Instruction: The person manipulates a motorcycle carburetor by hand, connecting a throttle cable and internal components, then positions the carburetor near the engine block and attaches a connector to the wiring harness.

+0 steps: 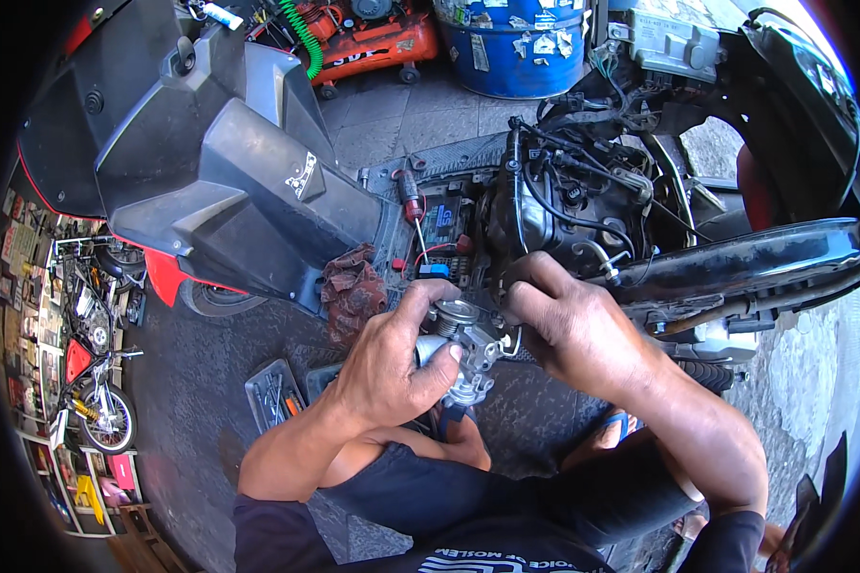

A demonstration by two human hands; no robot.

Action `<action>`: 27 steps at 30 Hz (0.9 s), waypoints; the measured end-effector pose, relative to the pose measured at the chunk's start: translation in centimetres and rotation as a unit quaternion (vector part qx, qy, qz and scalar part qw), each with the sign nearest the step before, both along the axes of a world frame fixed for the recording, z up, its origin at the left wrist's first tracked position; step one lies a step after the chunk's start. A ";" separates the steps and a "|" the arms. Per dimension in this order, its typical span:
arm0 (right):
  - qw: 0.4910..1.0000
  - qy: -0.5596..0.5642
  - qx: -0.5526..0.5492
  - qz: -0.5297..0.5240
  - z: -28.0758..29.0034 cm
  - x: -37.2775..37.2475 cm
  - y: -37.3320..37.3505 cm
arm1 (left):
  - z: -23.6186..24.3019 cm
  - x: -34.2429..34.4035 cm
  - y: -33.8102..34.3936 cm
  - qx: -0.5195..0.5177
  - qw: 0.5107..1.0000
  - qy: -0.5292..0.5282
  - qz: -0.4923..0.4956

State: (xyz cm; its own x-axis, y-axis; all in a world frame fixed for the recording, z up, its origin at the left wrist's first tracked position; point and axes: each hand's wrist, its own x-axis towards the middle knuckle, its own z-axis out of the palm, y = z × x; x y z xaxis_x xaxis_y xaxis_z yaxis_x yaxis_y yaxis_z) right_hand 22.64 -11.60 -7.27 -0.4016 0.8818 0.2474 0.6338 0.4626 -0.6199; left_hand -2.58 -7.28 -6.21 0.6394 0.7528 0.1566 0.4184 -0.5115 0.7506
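My left hand [392,363] is closed around a silver metal throttle body [466,358], with the thumb pressed on its near side. A round pulley with a spring sits on top of it. Close by on the right, my right hand [578,329] is curled in a pinch at the throttle body's edge. Its fingertips hide most of what is between them; a short bent piece shows just below. Beyond both hands lies the opened scooter body, with a battery [441,222] and the exposed engine [573,205]. A red-handled screwdriver [412,199] rests beside the battery.
A crumpled red rag [354,291] hangs by the grey scooter fairing [268,172] at left. A tool tray [275,393] sits on the floor. Black frame tubing [755,258] runs along the right. Farther back stand an orange compressor [377,48] and a blue drum [511,53].
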 end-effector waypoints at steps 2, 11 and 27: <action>0.999 0.016 -0.019 -0.044 -0.3 -0.3 -0.5 | 0.3 0.4 -0.1 0.018 1.000 0.010 -0.005; 0.991 -0.015 0.132 -0.021 -2.0 -0.3 -0.5 | -0.2 0.3 -0.7 -0.080 0.995 -0.042 0.049; 0.918 -0.346 0.108 -0.163 9.4 5.0 -2.5 | -0.6 -0.4 0.4 -0.120 0.992 -0.021 0.026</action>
State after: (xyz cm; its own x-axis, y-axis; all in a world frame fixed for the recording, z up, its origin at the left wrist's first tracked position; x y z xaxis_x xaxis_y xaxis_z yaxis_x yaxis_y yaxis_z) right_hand 27.66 -14.08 2.08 -0.2522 0.9434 0.2154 0.9676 0.2437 0.0658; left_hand -2.98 -6.84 -6.80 0.5947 0.8039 -0.0062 0.4060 -0.2937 0.8654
